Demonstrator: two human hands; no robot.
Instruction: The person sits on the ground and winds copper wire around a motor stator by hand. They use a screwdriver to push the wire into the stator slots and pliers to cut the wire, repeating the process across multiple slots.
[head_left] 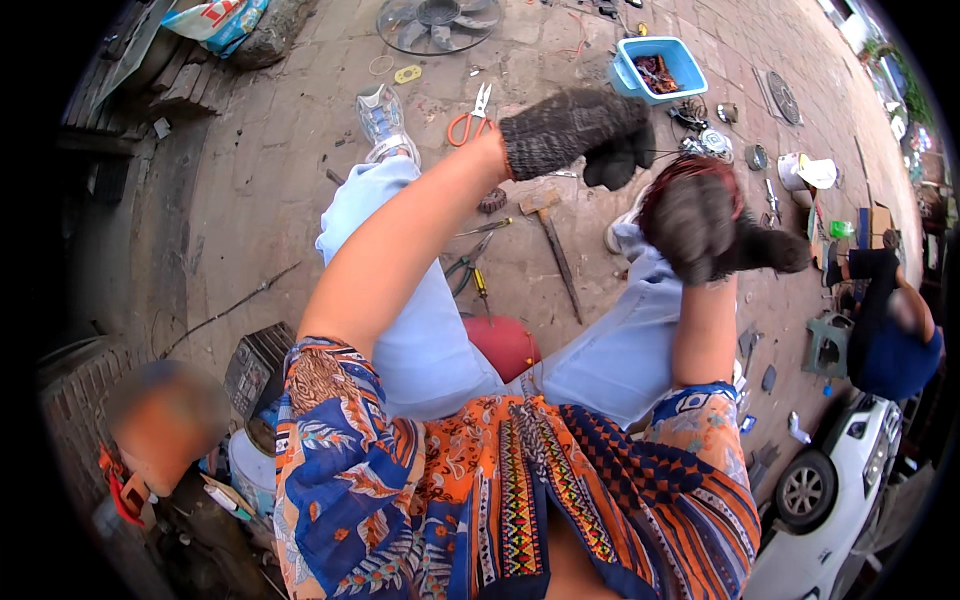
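Both hands wear dark knit gloves and are raised above the paved floor (270,160). The left hand (585,132) has its fingers (622,160) curled downward and closed; whether they pinch anything cannot be told, though a thin wire (668,153) runs from just beside the fingertips toward the right. The right hand (700,225) is balled, its fingers (775,250) bent in, the glove showing a reddish cuff; what it holds, if anything, is hidden.

Below and left of the left fingers lie orange-handled scissors (470,118). Beneath them, on the floor between the person's knees, rest a hammer (553,240) and pliers (472,265). Beyond the left fingers, further out, stands a blue tub (628,75) of small parts, and a fan blade (437,22) lies well apart at the top. Just right of both hands, small metal parts (705,143) are scattered.
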